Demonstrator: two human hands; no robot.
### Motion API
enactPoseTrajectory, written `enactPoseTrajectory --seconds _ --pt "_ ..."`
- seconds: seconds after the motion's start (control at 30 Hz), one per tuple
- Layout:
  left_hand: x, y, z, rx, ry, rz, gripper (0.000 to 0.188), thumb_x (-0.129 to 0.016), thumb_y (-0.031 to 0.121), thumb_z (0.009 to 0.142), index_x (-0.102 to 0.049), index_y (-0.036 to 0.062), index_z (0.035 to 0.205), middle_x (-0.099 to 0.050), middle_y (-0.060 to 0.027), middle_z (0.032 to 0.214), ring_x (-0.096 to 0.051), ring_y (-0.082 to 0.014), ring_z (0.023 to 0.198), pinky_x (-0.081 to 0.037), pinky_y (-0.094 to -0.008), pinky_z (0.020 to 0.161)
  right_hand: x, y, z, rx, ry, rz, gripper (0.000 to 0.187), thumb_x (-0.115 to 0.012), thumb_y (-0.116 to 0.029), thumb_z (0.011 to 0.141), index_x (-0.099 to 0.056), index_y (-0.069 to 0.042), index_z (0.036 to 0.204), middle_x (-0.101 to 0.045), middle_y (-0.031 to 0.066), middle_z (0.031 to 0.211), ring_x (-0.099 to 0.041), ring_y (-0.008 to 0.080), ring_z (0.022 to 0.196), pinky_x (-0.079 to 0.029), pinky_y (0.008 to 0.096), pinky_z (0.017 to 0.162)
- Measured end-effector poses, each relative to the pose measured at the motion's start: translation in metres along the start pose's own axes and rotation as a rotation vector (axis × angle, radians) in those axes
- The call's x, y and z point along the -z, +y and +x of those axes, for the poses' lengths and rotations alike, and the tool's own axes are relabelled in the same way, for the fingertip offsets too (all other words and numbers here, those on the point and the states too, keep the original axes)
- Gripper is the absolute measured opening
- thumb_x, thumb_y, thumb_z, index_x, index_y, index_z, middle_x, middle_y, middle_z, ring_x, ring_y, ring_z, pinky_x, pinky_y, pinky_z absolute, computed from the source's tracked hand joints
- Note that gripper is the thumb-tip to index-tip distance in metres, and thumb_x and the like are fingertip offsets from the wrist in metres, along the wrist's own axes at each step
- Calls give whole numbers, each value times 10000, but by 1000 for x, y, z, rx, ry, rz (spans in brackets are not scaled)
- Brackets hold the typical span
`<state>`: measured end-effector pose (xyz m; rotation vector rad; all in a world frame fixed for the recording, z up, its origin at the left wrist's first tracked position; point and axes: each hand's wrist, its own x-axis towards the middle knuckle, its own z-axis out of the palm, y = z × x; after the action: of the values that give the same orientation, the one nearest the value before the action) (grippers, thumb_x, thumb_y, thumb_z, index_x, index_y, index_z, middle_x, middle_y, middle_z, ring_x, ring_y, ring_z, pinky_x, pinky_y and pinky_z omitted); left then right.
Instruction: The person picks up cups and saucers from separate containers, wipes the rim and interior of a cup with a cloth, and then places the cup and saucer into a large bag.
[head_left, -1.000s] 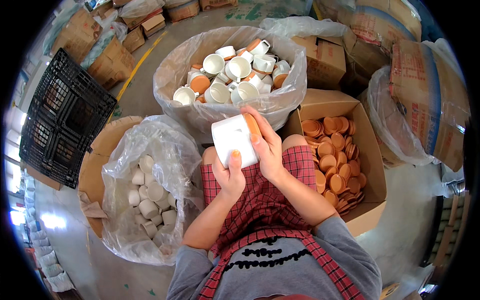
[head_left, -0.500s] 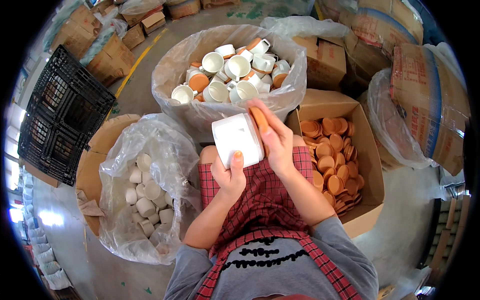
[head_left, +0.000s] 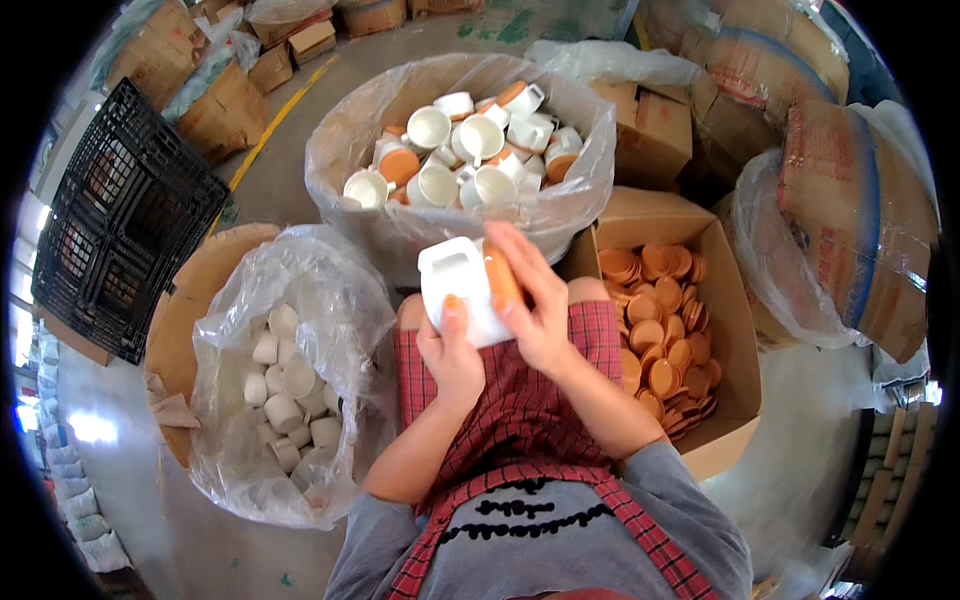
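Note:
Above my lap, my left hand (head_left: 453, 362) is closed round a white mug (head_left: 459, 303), its thumb lying on the side wall. The mug lies on its side, with its squarish handle turned up. My right hand (head_left: 537, 312) grips a round orange-brown cap (head_left: 499, 277) and holds it against the right end of the mug. The cap sits close to the mug there; whether it is fully seated I cannot tell.
A plastic-lined container (head_left: 330, 150) ahead holds white mugs, several with orange-brown bottoms. At left, a lined carton (head_left: 215, 345) contains plain white mugs. An open carton (head_left: 735, 400) at right holds orange-brown caps. A black pallet (head_left: 120, 215) leans far left; taped cartons (head_left: 835, 215) stand right.
The mug has turned in my hands, so its handle now shows on top. My right hand has come lower and closer round the cap, which has tilted with the mug.

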<state>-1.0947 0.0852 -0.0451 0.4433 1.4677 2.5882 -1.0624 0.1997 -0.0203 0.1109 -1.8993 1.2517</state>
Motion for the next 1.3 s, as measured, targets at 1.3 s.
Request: enactPoseTrajectory --seconds 1.3 --pt "22 12 48 709 -213 -394 445 -384 360 979 -450 21 1261 -552 -107 1186 -580 -212 1037 -475 -365 880 11 11 17 489 -357 -302 610 -673 -378 700 -560 -62 1209 -459 218 1274 -473 413 1121 -386 498 939"
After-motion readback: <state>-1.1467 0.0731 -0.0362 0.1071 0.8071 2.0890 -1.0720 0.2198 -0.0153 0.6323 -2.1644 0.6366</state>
